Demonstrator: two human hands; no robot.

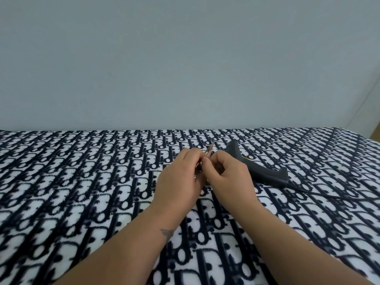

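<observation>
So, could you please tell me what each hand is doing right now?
Left hand: gripping a thin pointed tool.
Right hand: pinching the same tool.

Soft, even, rather cool light fills the scene, with no hard glare anywhere. The pale wall (185, 58) reads a flat grey-blue, slightly darker toward its upper corners. Shadows are faint: a thin dark rim beneath the left hand (178, 177), the right hand (230, 175) and the black glue gun (265, 169). The wide lens bows the far edge of the patterned blanket (82, 182) and stretches its print near the lower corners. Detail is mildly soft throughout, and the thin metal tool (210, 149) pinched between the fingers is blurred.
</observation>
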